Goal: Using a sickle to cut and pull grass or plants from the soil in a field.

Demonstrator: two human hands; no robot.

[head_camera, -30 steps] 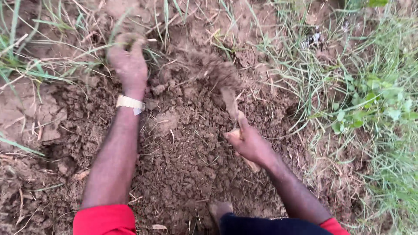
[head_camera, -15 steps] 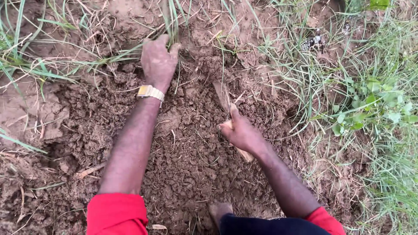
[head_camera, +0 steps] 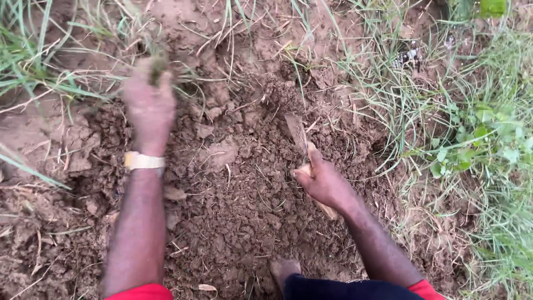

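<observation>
The right hand is closed around the pale wooden handle of a short digging tool, whose flat, soil-caked blade runs up and away from the grip and meets the loose, clumped brown soil just beyond the thumb. The tool looks stiff and fairly light, best held low on the handle as it is here, since the muddy blade would give a slippery hold. The left hand, blurred, is clenched around a small tuft of green grass that pokes out above the knuckles; a pale wristband sits just below the grip. The grass looks soft and likely to tear, so a hold near the roots would be firmest. Past both grips lie long grass blades.
</observation>
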